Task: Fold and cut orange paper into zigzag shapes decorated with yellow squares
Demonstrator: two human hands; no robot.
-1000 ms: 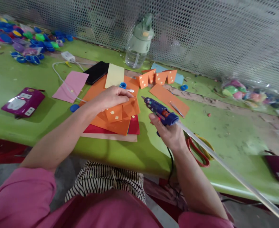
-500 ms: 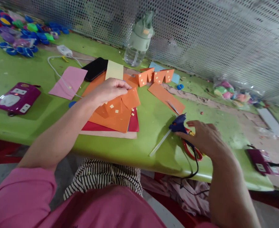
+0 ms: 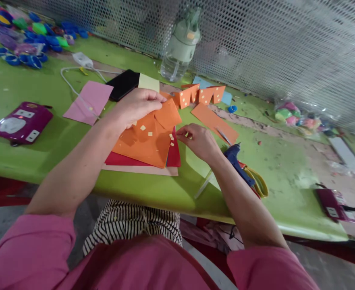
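My left hand (image 3: 141,105) pinches the upper edge of a small orange paper piece (image 3: 169,114) above a stack of orange sheets (image 3: 150,151). Under these lie a red sheet (image 3: 175,155) and a pale pink one (image 3: 165,171). Several tiny cream squares (image 3: 150,133) are scattered on the orange, with a few more at the red sheet's right side. There my right hand (image 3: 197,141) has its thumb and forefinger together beside the small squares; whether one is between the fingertips is too small to tell. A blue glue gun (image 3: 237,163) lies right of my right forearm.
Behind the papers stand folded orange pieces with cream squares (image 3: 206,96) and a water bottle (image 3: 180,50). A black phone (image 3: 124,84), pink paper (image 3: 89,102) and purple power strip (image 3: 22,123) are leftward. Yellow-handled scissors (image 3: 257,181) lie by the glue gun, beside an orange strip (image 3: 215,123).
My right hand has left the glue gun and moved left to the small cream squares by the red sheet. My left hand still holds the orange piece.
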